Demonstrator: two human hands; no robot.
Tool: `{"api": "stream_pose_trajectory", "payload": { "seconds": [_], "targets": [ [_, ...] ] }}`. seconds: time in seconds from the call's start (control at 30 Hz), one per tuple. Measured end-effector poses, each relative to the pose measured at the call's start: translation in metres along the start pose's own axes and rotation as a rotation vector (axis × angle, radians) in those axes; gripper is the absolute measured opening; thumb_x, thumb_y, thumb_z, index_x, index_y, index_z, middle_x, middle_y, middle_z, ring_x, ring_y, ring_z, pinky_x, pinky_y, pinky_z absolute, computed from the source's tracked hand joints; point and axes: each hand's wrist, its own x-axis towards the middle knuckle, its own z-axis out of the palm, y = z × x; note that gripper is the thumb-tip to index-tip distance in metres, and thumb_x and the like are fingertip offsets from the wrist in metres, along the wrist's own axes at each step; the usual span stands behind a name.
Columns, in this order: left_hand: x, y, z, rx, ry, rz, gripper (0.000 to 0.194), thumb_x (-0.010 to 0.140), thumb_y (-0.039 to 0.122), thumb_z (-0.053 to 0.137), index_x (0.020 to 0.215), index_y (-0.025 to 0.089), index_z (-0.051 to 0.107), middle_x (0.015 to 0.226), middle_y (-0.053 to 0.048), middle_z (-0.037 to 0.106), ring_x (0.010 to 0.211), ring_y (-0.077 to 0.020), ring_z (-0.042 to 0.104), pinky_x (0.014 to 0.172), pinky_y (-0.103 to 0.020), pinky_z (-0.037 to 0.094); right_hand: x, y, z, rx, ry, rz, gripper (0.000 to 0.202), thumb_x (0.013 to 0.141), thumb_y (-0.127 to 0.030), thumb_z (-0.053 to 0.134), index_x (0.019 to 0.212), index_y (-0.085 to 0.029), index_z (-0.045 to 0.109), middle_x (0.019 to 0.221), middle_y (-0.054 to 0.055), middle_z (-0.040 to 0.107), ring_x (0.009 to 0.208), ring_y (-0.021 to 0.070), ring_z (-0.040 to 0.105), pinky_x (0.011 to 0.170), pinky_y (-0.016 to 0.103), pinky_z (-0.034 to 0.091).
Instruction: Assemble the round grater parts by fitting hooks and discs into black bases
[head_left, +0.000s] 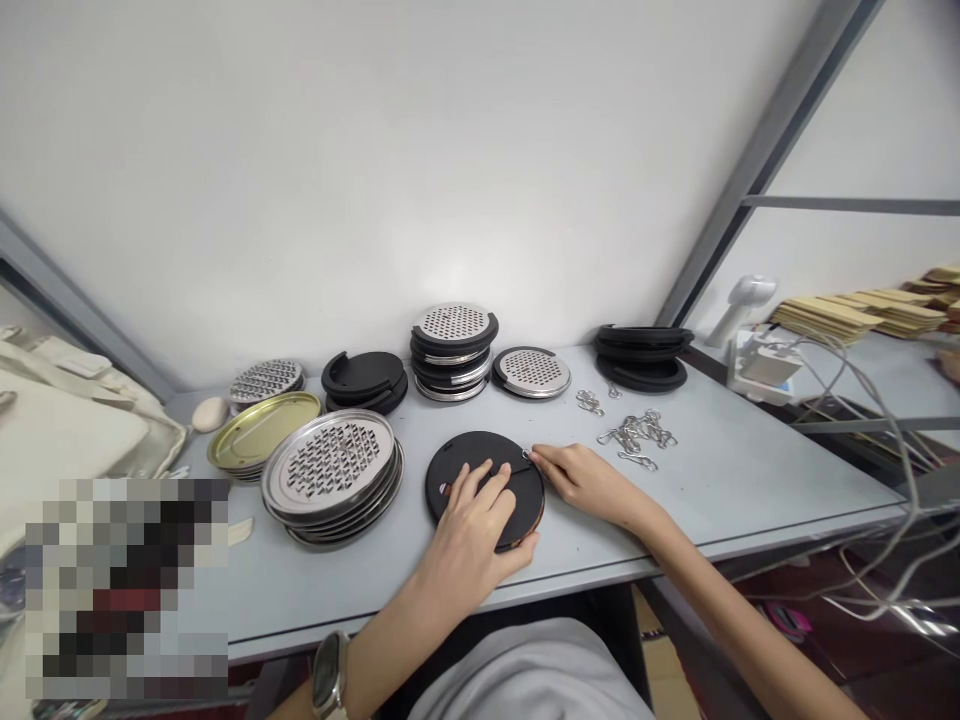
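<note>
A round black plastic grater holder (465, 452) lies flat on the table in front of me. My left hand (474, 520) rests on it with fingers spread, its thumb by the near right rim. At the disc's right edge my right hand (581, 482) pinches a small wire clip (527, 455) between thumb and fingertips. Part of the clip is hidden by those fingers. More loose wire clips (637, 432) lie beyond my right hand. To the left of the disc stands a stack of round metal grater plates (334, 465), the top one with raised teeth.
Behind are gold-coloured metal lids (262, 430), black holders (365, 378), a stack of assembled graters (453, 345), a single grater (532, 371) and more black holders (643, 372). A white handheld device (750, 292) and wooden pieces (825, 318) sit at right, with loose cables (892, 400).
</note>
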Motion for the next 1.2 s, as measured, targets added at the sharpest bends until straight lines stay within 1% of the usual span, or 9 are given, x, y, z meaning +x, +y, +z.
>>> {"api": "stream_pose_trajectory", "payload": {
  "seconds": [0.13, 0.33, 0.6, 0.83, 0.93, 1.0, 1.2],
  "targets": [
    [0.0, 0.0003, 0.0007, 0.008, -0.001, 0.007, 0.013, 0.08, 0.023, 0.062, 0.089, 0.019, 0.054, 0.131, -0.007, 0.054, 0.128, -0.0271, 0.042, 0.11, -0.051, 0.03, -0.0005, 0.0002, 0.0005, -0.007, 0.002, -0.002, 0.033, 0.098, -0.029, 0.029, 0.074, -0.021, 0.05, 0.058, 0.0, 0.057, 0.05, 0.0137, 0.048, 0.055, 0.024, 0.03],
    [0.0003, -0.0013, 0.0025, 0.013, 0.004, 0.004, 0.017, 0.08, 0.024, 0.062, 0.094, 0.019, 0.054, 0.132, -0.007, 0.052, 0.128, -0.0267, 0.042, 0.11, -0.05, 0.03, -0.0014, 0.0009, 0.003, -0.01, 0.02, 0.009, 0.033, 0.098, -0.029, 0.029, 0.077, -0.02, 0.053, 0.062, 0.001, 0.059, 0.053, 0.0137, 0.051, 0.056, 0.025, 0.03],
    [-0.0026, -0.0029, 0.0023, 0.064, -0.003, 0.023, 0.019, 0.082, 0.028, 0.061, 0.096, 0.019, 0.052, 0.135, -0.007, 0.05, 0.129, -0.0252, 0.04, 0.112, -0.047, 0.028, -0.0042, 0.0047, 0.0048, 0.07, 0.027, -0.016, 0.033, 0.098, -0.03, 0.028, 0.071, -0.021, 0.045, 0.056, -0.002, 0.048, 0.049, 0.0117, 0.041, 0.055, 0.024, 0.029],
    [-0.0035, -0.0003, -0.0009, 0.118, -0.006, 0.04, 0.02, 0.083, 0.029, 0.06, 0.097, 0.017, 0.052, 0.137, -0.009, 0.048, 0.13, -0.0271, 0.04, 0.11, -0.046, 0.031, -0.0058, 0.0039, 0.0074, 0.113, 0.035, 0.019, 0.026, 0.092, -0.026, 0.036, 0.066, -0.02, 0.04, 0.054, -0.005, 0.043, 0.047, 0.01, 0.035, 0.051, 0.024, 0.026],
    [-0.0033, -0.0002, -0.0003, 0.131, -0.006, 0.048, 0.02, 0.083, 0.029, 0.06, 0.097, 0.017, 0.052, 0.137, -0.009, 0.048, 0.13, -0.0273, 0.041, 0.11, -0.046, 0.031, -0.0062, 0.0044, 0.0088, 0.119, 0.041, 0.025, 0.026, 0.092, -0.026, 0.036, 0.067, -0.021, 0.036, 0.052, -0.006, 0.039, 0.047, 0.0101, 0.033, 0.051, 0.024, 0.025],
    [-0.0033, -0.0005, -0.0001, 0.138, -0.005, 0.053, 0.02, 0.083, 0.029, 0.059, 0.098, 0.017, 0.052, 0.137, -0.009, 0.048, 0.13, -0.0273, 0.04, 0.11, -0.046, 0.031, -0.0066, 0.0047, 0.0095, 0.133, 0.052, 0.025, 0.022, 0.092, -0.027, 0.037, 0.07, -0.022, 0.035, 0.053, -0.007, 0.038, 0.047, 0.0104, 0.033, 0.051, 0.023, 0.025],
    [-0.0037, -0.0006, -0.001, 0.139, -0.017, 0.054, 0.02, 0.084, 0.03, 0.059, 0.096, 0.017, 0.053, 0.137, -0.01, 0.048, 0.129, -0.0273, 0.041, 0.109, -0.046, 0.032, -0.0081, 0.0034, 0.0078, 0.192, 0.061, 0.0, 0.013, 0.091, -0.024, 0.036, 0.079, -0.023, 0.032, 0.06, -0.006, 0.045, 0.05, 0.0114, 0.04, 0.053, 0.023, 0.029]
  ]
}}
